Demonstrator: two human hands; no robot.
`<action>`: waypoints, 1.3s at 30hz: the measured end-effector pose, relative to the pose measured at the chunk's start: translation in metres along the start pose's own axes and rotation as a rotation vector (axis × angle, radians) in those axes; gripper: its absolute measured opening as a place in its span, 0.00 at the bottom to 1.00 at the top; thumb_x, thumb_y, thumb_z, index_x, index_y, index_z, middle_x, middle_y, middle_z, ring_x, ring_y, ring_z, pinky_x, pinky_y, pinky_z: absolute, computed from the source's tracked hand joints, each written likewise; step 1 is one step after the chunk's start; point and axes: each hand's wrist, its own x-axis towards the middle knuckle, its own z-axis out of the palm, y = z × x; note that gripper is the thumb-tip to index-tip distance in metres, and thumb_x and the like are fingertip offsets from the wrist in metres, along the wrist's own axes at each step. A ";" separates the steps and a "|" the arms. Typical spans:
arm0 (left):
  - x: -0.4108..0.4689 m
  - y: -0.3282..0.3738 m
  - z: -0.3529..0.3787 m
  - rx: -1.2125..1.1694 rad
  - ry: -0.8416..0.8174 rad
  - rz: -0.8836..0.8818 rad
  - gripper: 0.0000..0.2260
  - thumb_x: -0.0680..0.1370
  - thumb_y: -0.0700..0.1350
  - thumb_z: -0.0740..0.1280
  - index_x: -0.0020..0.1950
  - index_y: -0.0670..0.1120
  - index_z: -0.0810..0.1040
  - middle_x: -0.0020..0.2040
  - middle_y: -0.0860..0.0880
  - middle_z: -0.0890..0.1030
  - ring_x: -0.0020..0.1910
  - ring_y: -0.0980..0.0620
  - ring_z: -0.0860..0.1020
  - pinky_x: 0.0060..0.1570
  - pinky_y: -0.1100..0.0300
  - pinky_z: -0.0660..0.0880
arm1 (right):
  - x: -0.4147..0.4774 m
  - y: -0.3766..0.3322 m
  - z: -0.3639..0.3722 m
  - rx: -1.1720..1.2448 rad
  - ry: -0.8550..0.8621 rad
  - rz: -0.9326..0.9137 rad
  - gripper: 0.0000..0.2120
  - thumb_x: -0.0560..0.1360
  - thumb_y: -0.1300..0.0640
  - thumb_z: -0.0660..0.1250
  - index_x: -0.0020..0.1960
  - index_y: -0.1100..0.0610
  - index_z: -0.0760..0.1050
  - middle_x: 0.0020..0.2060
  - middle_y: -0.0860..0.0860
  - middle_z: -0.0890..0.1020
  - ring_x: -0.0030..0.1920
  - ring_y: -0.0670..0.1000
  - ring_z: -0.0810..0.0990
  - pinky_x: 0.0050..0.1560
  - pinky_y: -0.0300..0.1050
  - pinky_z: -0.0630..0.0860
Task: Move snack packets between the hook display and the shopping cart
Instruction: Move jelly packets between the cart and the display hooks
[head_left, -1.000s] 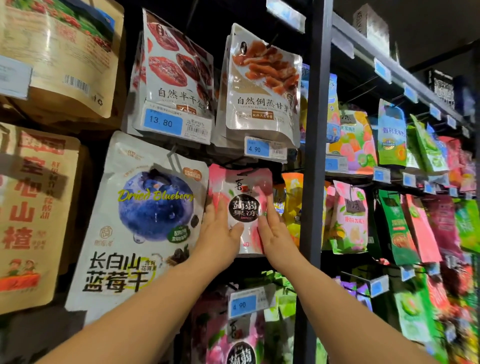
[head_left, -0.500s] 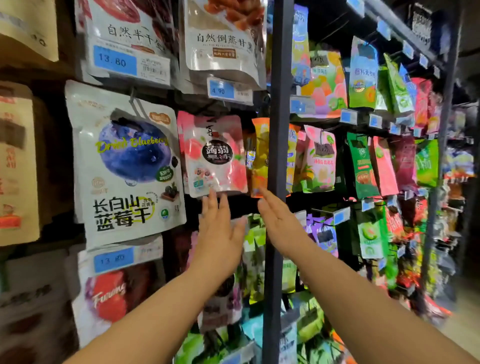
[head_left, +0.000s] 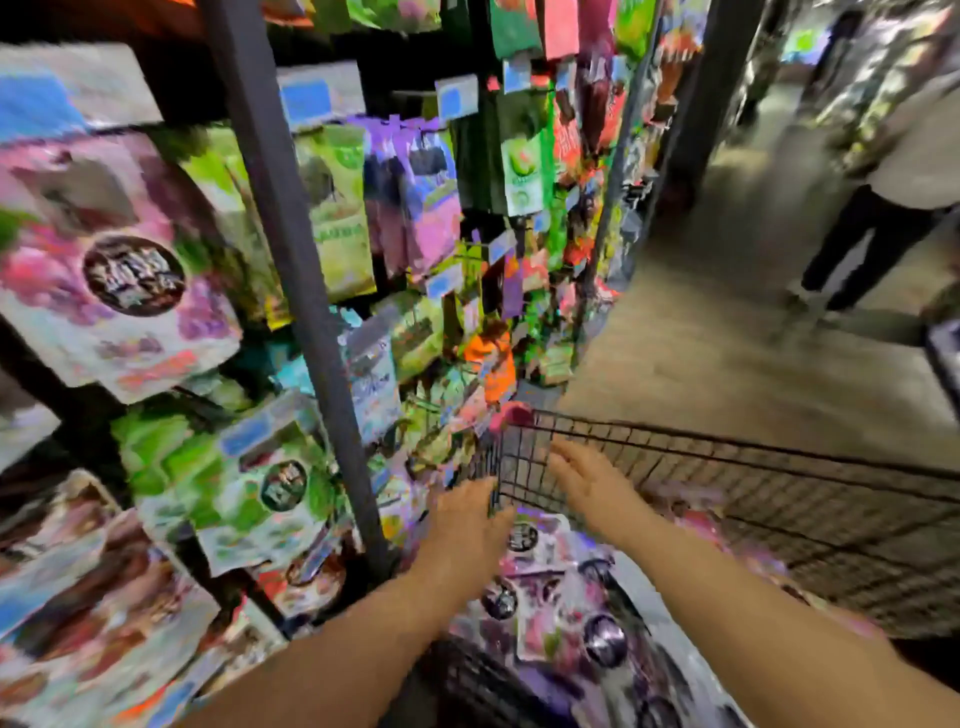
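Note:
The view is blurred. A black wire shopping cart (head_left: 769, 483) stands at the lower right, with several pink and purple snack packets (head_left: 556, 597) lying inside it. My left hand (head_left: 470, 530) hovers over the cart's near left corner, fingers relaxed and holding nothing. My right hand (head_left: 592, 483) is stretched out over the cart with straight fingers, also empty. The hook display (head_left: 332, 218) fills the left half, hung with many coloured packets; a pink packet with a dark round label (head_left: 119, 270) hangs at the left.
A dark upright post (head_left: 291, 270) of the display runs down between the packet columns, just left of my left hand. The aisle floor (head_left: 701, 338) stretches ahead on the right. A person in dark trousers (head_left: 883, 223) stands at the far right.
Both hands have let go of the pink packet on the hook and dropped from the display down to the cart. My view swung down and to the right.

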 end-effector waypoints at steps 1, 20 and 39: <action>-0.003 -0.003 0.019 0.021 -0.068 0.013 0.20 0.82 0.51 0.58 0.72 0.46 0.66 0.68 0.46 0.70 0.68 0.46 0.66 0.65 0.58 0.62 | -0.012 0.028 -0.003 -0.012 -0.004 0.104 0.17 0.84 0.56 0.56 0.68 0.65 0.70 0.61 0.57 0.76 0.60 0.53 0.74 0.51 0.37 0.67; -0.002 -0.035 0.113 0.356 -0.494 -0.094 0.20 0.77 0.68 0.53 0.50 0.57 0.76 0.44 0.54 0.81 0.45 0.53 0.78 0.47 0.55 0.76 | -0.094 0.240 0.009 -0.123 -0.063 0.790 0.25 0.83 0.45 0.53 0.75 0.59 0.63 0.70 0.61 0.71 0.68 0.61 0.71 0.69 0.52 0.68; -0.003 -0.037 0.120 0.358 -0.362 -0.106 0.24 0.73 0.72 0.53 0.46 0.56 0.76 0.40 0.55 0.79 0.42 0.53 0.78 0.45 0.56 0.75 | -0.024 0.300 0.018 0.704 0.452 1.106 0.10 0.77 0.56 0.68 0.57 0.59 0.74 0.41 0.51 0.74 0.36 0.47 0.71 0.38 0.40 0.74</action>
